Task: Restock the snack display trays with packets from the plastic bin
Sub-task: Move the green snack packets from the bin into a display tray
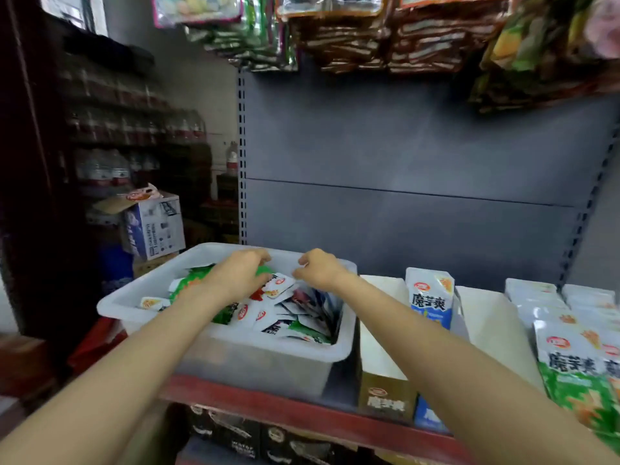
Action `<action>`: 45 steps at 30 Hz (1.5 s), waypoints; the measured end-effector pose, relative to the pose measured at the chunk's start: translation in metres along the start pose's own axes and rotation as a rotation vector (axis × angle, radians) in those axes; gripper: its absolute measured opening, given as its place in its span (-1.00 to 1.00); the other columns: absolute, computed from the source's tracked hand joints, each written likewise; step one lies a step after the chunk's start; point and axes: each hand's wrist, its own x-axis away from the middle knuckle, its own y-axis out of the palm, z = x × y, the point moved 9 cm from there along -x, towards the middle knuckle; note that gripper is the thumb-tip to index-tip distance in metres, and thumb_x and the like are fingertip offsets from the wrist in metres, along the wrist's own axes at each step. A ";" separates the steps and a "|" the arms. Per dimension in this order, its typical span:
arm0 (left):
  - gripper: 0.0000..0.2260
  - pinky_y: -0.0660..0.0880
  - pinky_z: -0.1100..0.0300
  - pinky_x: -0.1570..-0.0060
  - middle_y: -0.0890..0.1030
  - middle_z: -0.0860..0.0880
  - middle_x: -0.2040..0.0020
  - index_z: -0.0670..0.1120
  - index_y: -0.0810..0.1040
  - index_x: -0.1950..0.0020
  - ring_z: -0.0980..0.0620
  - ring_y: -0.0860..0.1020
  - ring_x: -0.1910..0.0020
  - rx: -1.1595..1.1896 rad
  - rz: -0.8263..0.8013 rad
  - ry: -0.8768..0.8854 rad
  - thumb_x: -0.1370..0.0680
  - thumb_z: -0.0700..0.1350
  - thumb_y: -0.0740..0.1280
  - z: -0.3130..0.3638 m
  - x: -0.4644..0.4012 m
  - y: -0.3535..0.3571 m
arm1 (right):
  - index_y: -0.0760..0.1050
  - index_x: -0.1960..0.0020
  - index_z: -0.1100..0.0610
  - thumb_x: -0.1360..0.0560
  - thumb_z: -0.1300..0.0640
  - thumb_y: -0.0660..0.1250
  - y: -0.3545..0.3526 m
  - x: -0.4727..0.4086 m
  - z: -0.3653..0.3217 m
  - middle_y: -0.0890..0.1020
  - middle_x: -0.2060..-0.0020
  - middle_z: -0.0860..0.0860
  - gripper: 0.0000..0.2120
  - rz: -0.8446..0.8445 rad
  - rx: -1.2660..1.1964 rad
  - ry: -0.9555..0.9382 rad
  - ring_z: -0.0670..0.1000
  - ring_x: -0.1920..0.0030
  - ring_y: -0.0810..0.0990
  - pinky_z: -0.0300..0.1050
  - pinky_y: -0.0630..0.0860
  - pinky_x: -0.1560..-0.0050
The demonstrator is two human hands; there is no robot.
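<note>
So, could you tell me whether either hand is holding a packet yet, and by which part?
It cannot be told: both the left hand and right hand are curled over the packets in the plastic bin.

Translucent plastic bin of jumbled snack packets

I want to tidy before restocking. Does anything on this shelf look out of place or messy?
Mostly the plastic bin: its packets lie jumbled at all angles, both hands among them. Beside it, one blue packet stands alone upright in a nearly empty display tray. Nothing looks spilled or torn.

Translucent white bin, green-and-white packets
</note>
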 end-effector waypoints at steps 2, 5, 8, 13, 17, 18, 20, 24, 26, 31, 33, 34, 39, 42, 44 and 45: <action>-0.54 0.32 0.18 -0.25 0.42 -0.08 -0.39 -0.09 0.31 -0.44 -0.06 0.41 -0.33 -0.050 -0.154 0.020 -0.57 -0.03 0.29 -0.012 -0.011 0.019 | 0.41 -0.24 0.31 -0.54 0.08 0.31 0.018 -0.021 0.001 0.50 -0.26 0.21 -0.61 -0.082 -0.024 0.068 0.17 -0.21 0.49 -0.03 0.44 -0.15; -0.46 0.25 0.21 -0.30 0.32 -0.06 -0.47 -0.08 0.20 -0.50 -0.04 0.33 -0.40 -0.017 -0.291 0.034 -0.57 0.03 0.28 -0.021 -0.021 0.038 | 0.42 -0.02 0.24 -0.47 0.05 0.42 0.035 -0.045 -0.001 0.57 -0.14 0.21 -0.69 -0.154 -0.009 0.115 0.10 0.06 0.49 -0.11 0.43 0.23; -0.43 0.20 0.17 -0.38 0.27 -0.03 -0.49 -0.06 0.20 -0.51 -0.02 0.28 -0.44 0.023 -0.318 0.056 -0.56 0.06 0.30 -0.029 -0.029 0.045 | 0.31 0.03 0.20 -0.42 0.06 0.46 0.034 -0.054 0.000 0.56 0.10 0.10 -0.63 -0.106 0.089 0.170 0.06 0.16 0.48 -0.12 0.40 0.29; -0.40 0.20 0.12 -0.39 0.27 -0.06 -0.48 -0.05 0.20 -0.50 -0.05 0.24 -0.45 0.018 -0.261 0.105 -0.54 0.07 0.33 -0.028 -0.034 0.043 | 0.41 0.12 0.17 -0.37 0.13 0.52 0.025 -0.060 0.004 0.58 0.12 0.07 -0.71 0.008 0.007 0.161 0.06 0.14 0.56 -0.07 0.54 0.04; -0.27 0.18 0.05 -0.43 0.18 -0.03 -0.52 0.05 0.08 -0.53 -0.05 0.17 -0.48 0.066 -0.047 0.133 -0.48 -0.01 0.41 -0.026 -0.036 0.022 | 0.35 0.25 0.10 -0.45 0.30 0.36 0.001 -0.053 -0.005 0.56 0.09 0.12 -0.77 0.145 -0.232 0.000 0.14 0.04 0.58 0.04 0.58 -0.01; -0.27 0.14 0.03 -0.45 0.14 -0.03 -0.53 0.07 0.07 -0.53 -0.05 0.11 -0.50 0.070 0.014 0.131 -0.48 -0.02 0.41 -0.025 -0.035 0.015 | 0.35 0.26 0.08 -0.45 0.31 0.35 -0.008 -0.049 -0.005 0.59 0.09 0.13 -0.76 0.178 -0.303 -0.043 0.16 0.03 0.60 0.13 0.59 0.01; -0.32 0.09 0.01 -0.47 0.15 -0.03 -0.53 0.06 0.15 -0.51 -0.06 0.08 -0.51 0.075 0.130 0.134 -0.48 -0.01 0.41 -0.020 -0.031 0.001 | 0.41 0.26 0.02 -0.44 0.29 0.37 -0.026 -0.036 -0.002 0.64 0.10 0.13 -0.77 0.241 -0.407 -0.118 0.15 0.03 0.63 0.20 0.59 0.05; -0.59 0.35 0.07 -0.23 0.49 -0.01 -0.18 -0.01 0.41 -0.25 -0.02 0.41 -0.23 0.250 0.287 0.181 -0.45 -0.05 0.44 0.005 -0.021 -0.022 | 0.49 0.20 0.01 -0.45 0.34 0.37 -0.057 0.004 0.011 0.66 0.14 0.09 -0.76 0.325 -0.582 -0.217 0.08 0.13 0.66 0.05 0.60 0.08; -0.73 0.37 0.12 -0.07 0.51 -0.01 -0.01 -0.06 0.48 -0.07 -0.01 0.44 -0.07 0.316 0.347 0.177 -0.44 -0.05 0.45 0.020 -0.014 -0.033 | 0.51 0.12 0.08 -0.48 0.35 0.36 -0.072 0.029 0.021 0.66 0.19 0.07 -0.83 0.391 -0.659 -0.253 -0.02 0.22 0.64 -0.13 0.58 0.21; -0.81 0.31 0.30 0.27 0.51 0.11 0.32 -0.04 0.52 0.21 0.18 0.43 0.31 0.546 0.317 0.229 -0.36 -0.10 0.52 0.087 0.016 -0.038 | 0.52 0.01 0.19 -0.46 0.26 0.40 -0.096 0.080 0.079 0.67 0.33 0.01 -0.87 0.548 -1.085 -0.142 -0.02 0.30 0.64 -0.13 0.60 0.25; -0.83 0.31 0.44 0.26 0.52 0.14 0.35 -0.03 0.53 0.23 0.23 0.43 0.32 0.618 0.301 0.248 -0.36 -0.11 0.53 0.117 0.027 -0.033 | 0.52 -0.04 0.23 -0.47 0.24 0.39 -0.101 0.098 0.101 0.66 0.25 0.06 -0.83 0.547 -1.180 -0.110 0.02 0.25 0.64 -0.11 0.59 0.25; -0.83 0.31 0.47 0.26 0.52 0.14 0.35 -0.04 0.54 0.23 0.25 0.43 0.32 0.649 0.296 0.253 -0.36 -0.11 0.53 0.132 0.032 -0.030 | 0.50 -0.08 0.25 -0.47 0.24 0.39 -0.105 0.108 0.112 0.66 0.21 0.08 -0.79 0.563 -1.225 -0.096 0.02 0.24 0.63 -0.11 0.57 0.25; -0.82 0.34 0.42 0.30 0.56 0.09 0.31 -0.04 0.51 0.22 0.19 0.49 0.31 0.728 0.222 0.281 -0.40 -0.06 0.50 0.212 0.042 -0.004 | 0.48 -0.02 0.24 -0.46 0.32 0.38 -0.136 0.164 0.167 0.61 0.17 0.12 -0.84 0.706 -1.395 -0.060 0.02 0.24 0.62 -0.19 0.57 0.28; -0.82 0.44 0.23 0.23 0.61 0.00 0.21 -0.01 0.48 0.19 0.07 0.55 0.23 0.708 0.066 0.307 -0.42 -0.06 0.48 0.261 0.043 0.029 | 0.52 0.11 0.16 -0.45 0.28 0.39 -0.160 0.196 0.192 0.60 0.25 0.07 -0.92 0.719 -1.171 -0.019 0.01 0.26 0.59 -0.19 0.55 0.31; -0.82 0.44 0.18 0.21 0.62 -0.04 0.20 -0.01 0.47 0.22 0.00 0.55 0.23 0.690 -0.023 0.364 -0.43 -0.09 0.48 0.294 0.046 0.048 | 0.52 0.13 0.14 -0.43 0.26 0.43 -0.176 0.215 0.207 0.59 0.28 0.02 -0.90 0.749 -1.028 -0.001 0.02 0.24 0.59 -0.10 0.55 0.25; -0.83 0.46 0.16 0.19 0.63 -0.05 0.18 -0.05 0.49 0.21 -0.04 0.57 0.21 0.693 -0.047 0.389 -0.43 -0.10 0.48 0.309 0.048 0.053 | 0.53 0.13 0.13 -0.41 0.25 0.45 -0.185 0.223 0.212 0.60 0.29 0.01 -0.89 0.767 -0.967 0.001 0.03 0.23 0.59 -0.03 0.54 0.20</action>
